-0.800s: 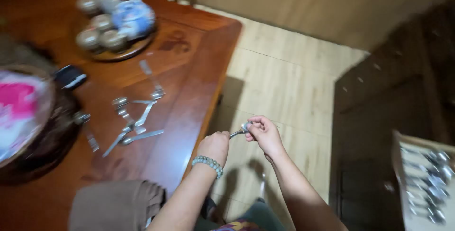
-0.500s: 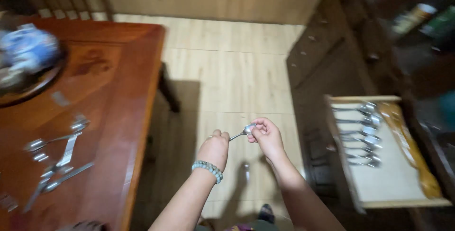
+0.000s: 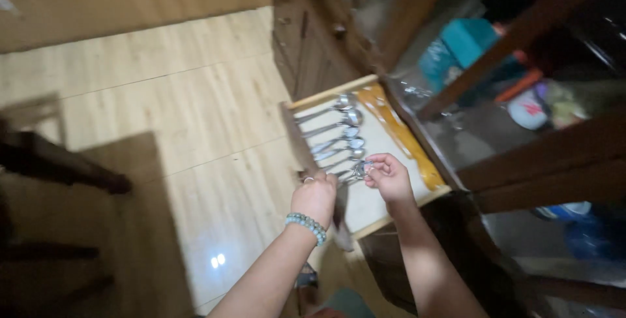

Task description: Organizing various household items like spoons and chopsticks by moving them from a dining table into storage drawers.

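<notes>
Both hands are holding one spoon [image 3: 352,173] over the open drawer [image 3: 391,191]: the left hand [image 3: 315,195] is closing around the handle end, and the right hand [image 3: 390,178] is pinching the bowl end between its fingertips. Several more spoons [image 3: 339,130] are lying side by side in the drawer, just beyond the held one, beside an orange strip [image 3: 398,132] along the drawer's far side.

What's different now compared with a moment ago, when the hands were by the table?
The view has swung right, away from the table, which is now out of sight. Both hands, left hand and right hand, have moved with the spoon over the open drawer, where other spoons lie in a row. Unchanged: both hands still hold the spoon between them, and the bracelet stays on the left wrist.
</notes>
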